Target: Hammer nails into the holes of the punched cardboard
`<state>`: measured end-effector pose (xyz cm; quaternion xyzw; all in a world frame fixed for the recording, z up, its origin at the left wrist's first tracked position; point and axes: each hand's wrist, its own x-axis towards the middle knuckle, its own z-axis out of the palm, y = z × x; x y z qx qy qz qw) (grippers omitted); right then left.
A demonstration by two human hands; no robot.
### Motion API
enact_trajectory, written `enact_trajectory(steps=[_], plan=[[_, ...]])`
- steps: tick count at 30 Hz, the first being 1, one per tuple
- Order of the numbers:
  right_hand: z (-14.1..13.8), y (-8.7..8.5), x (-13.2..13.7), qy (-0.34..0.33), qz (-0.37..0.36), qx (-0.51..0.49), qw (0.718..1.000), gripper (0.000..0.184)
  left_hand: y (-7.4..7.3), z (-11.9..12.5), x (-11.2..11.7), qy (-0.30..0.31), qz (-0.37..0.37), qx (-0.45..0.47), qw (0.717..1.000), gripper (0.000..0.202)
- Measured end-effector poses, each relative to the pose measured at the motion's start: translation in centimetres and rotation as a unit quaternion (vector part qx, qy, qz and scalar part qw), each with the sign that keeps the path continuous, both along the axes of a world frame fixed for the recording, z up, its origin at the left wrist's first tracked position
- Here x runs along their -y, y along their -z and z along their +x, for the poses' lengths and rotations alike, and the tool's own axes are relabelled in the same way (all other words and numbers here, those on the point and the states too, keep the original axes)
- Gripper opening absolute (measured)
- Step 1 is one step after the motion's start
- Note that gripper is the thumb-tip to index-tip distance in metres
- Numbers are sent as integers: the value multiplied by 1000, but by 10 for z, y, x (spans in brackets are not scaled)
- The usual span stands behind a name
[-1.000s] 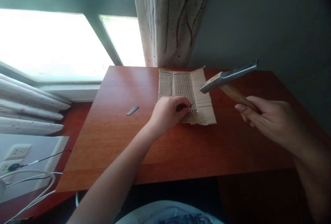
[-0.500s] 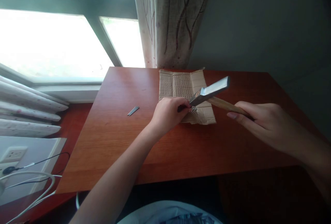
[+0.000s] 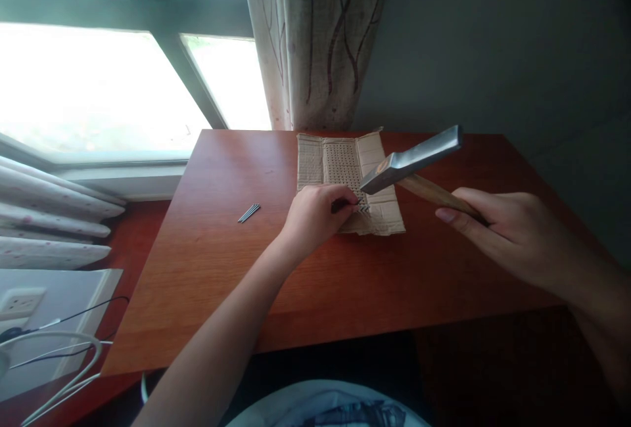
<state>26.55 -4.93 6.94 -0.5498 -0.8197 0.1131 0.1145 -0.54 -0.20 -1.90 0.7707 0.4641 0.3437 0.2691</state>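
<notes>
My right hand point(image 3: 497, 226) is closed round the wooden handle of a hammer point(image 3: 419, 157). The hammer's steel head is tilted, its striking end low and just right of my left fingertips, apart from them. My left hand point(image 3: 318, 213) pinches thumb and forefinger over the near part of a piece of cardboard point(image 3: 384, 207); a thin nail seems to be between them, barely visible. Rows of small holes or dots cover the cardboard's middle strip. Small dark nail-like pieces point(image 3: 363, 209) show beside my fingertips. Several loose nails point(image 3: 249, 213) lie together on the table to the left.
The cardboard lies on a reddish-brown wooden table point(image 3: 207, 302). Behind the table hangs a patterned curtain point(image 3: 320, 39), beside a bright window point(image 3: 98, 92). A wall socket point(image 3: 22, 302) and loose white cables point(image 3: 73, 348) are at the lower left, beyond the table's edge.
The hammer head has lifted up and to the right, away from my left fingertips. My left hand keeps its pinch at the cardboard. The whole view has shifted slightly.
</notes>
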Motion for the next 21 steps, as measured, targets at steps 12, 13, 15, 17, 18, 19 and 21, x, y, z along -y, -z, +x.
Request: enact_trajectory(steps=[12, 13, 15, 17, 18, 19, 21], plan=[[-1, 9, -4, 4, -25, -6, 1000, 46, -1, -1, 0, -2, -2, -15, 1000, 6], [-2, 10, -4, 4, -33, -8, 999, 46, -1, -1, 0, -3, -4, -22, 1000, 6], [-5, 12, -6, 4, -42, -9, 999, 46, -2, -1, 0, -4, -8, -32, 999, 5], [-7, 11, -7, 5, -39, -6, 999, 46, -1, -1, -1, -4, -12, -36, 999, 5], [-6, 10, -7, 3, -33, -4, 999, 46, -1, -1, -1, -5, -13, -34, 999, 5], [-6, 9, -7, 0, -26, -1, 1000, 45, -1, 0, -1, -6, -13, -33, 999, 5], [-3, 6, -6, -5, -12, -5, 1000, 44, 0, 0, -1, -7, -12, -27, 1000, 5]])
